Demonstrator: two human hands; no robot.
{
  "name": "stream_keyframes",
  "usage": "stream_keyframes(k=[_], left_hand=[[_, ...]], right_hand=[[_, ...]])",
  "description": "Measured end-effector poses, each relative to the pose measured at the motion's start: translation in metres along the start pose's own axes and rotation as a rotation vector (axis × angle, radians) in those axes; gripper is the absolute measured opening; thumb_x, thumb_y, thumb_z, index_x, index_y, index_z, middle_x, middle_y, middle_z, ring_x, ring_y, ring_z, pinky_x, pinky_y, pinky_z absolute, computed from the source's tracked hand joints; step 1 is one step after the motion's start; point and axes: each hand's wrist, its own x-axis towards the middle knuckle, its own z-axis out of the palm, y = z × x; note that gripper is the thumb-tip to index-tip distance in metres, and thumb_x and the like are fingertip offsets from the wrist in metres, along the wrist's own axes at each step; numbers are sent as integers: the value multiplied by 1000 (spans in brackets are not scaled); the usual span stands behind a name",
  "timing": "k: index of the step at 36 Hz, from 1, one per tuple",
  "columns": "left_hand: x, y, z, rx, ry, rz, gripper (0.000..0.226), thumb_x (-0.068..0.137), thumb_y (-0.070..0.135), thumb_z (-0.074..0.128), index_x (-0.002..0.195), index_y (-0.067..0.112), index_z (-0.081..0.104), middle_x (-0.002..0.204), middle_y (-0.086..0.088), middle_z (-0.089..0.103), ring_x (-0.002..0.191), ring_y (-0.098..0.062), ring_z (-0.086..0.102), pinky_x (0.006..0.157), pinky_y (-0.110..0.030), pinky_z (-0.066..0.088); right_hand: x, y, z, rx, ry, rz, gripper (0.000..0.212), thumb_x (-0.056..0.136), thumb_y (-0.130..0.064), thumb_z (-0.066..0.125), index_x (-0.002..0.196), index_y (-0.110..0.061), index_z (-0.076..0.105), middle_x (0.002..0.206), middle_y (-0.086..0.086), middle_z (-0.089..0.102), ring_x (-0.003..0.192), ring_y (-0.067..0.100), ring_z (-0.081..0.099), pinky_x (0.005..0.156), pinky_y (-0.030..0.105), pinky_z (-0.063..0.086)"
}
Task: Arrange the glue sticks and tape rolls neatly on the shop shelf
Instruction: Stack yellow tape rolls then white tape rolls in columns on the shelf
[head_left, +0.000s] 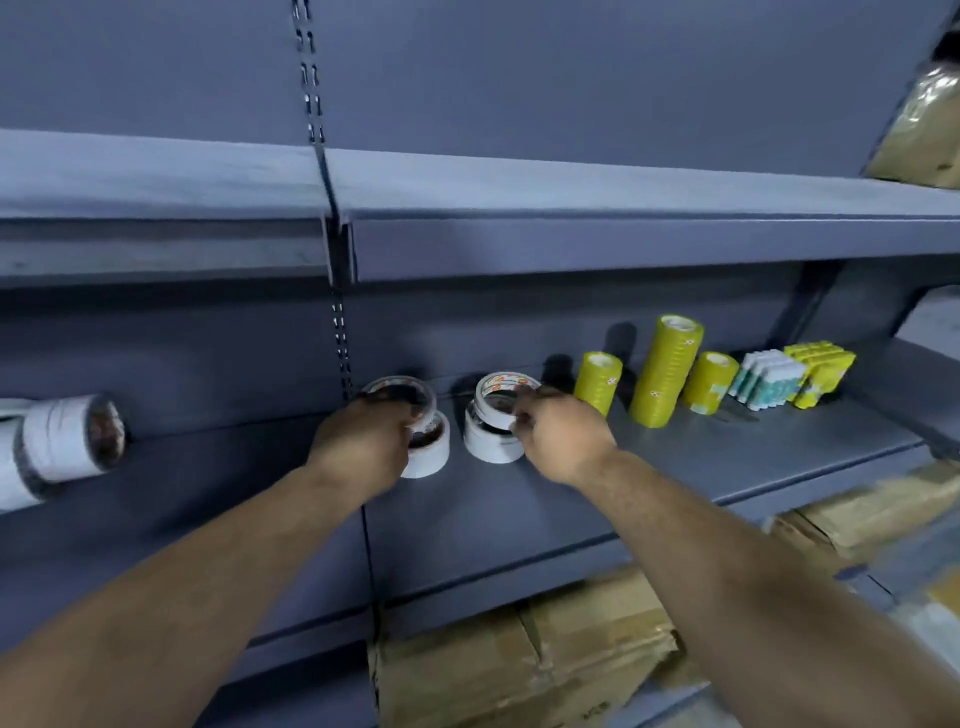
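On the grey shelf (519, 519) stand two short stacks of white tape rolls. My left hand (363, 441) grips the tilted top roll (402, 392) of the left stack (434, 457). My right hand (558, 436) grips the tilted top roll (498, 395) of the right stack (485, 447). Further right stand three stacks of yellow tape rolls (667, 371), the middle one tallest. Beyond them are packs of glue sticks, white-green (766, 382) and yellow (823, 371).
A sleeve of white tape rolls (67, 441) lies on its side at the shelf's far left. Another shelf board (571, 244) overhangs close above. Cardboard boxes (519, 670) sit below and to the right. A wrapped parcel (924, 124) is at the upper right.
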Motion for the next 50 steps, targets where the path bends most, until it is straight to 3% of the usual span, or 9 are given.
stream_keyframes(k=[10,16,33,38,45,50], left_hand=[[3,1,8,20,-4,-134,19,97,23,51,104,25,68,107,-1,69,93,-23,64,73,-32,52],[4,5,10,-15,4,-145,25,99,26,49,117,30,66,120,-2,64,100,-25,62,73,-28,45],[10,7,19,-11,26,-93,19,97,27,50,104,26,67,109,0,67,95,-23,61,74,-32,51],[12,4,21,-12,27,-88,18,96,27,49,100,24,67,106,0,67,93,-22,61,72,-30,49],[17,2,25,-10,36,-71,18,96,29,49,95,24,66,102,1,67,88,-21,59,67,-29,42],[18,2,27,-16,13,-64,18,96,28,48,94,22,65,100,0,66,83,-20,55,69,-31,47]], right_hand=[[31,13,19,34,-99,-83,25,98,-33,50,120,-29,62,119,7,67,105,32,64,79,32,48],[33,15,23,12,-136,-104,26,99,-39,49,121,-30,60,123,4,66,107,31,63,82,33,50],[35,8,24,22,-206,-21,29,98,-43,48,121,-31,62,120,2,67,107,30,64,81,32,51],[37,5,21,36,-229,-8,24,93,-41,58,114,-29,62,117,1,67,105,28,64,80,32,53],[40,-2,20,13,-231,10,17,94,-38,57,107,-27,62,111,1,67,99,27,64,73,29,49],[41,-4,21,-45,-259,10,22,96,-38,57,113,-26,64,114,2,67,102,28,64,75,30,49]])
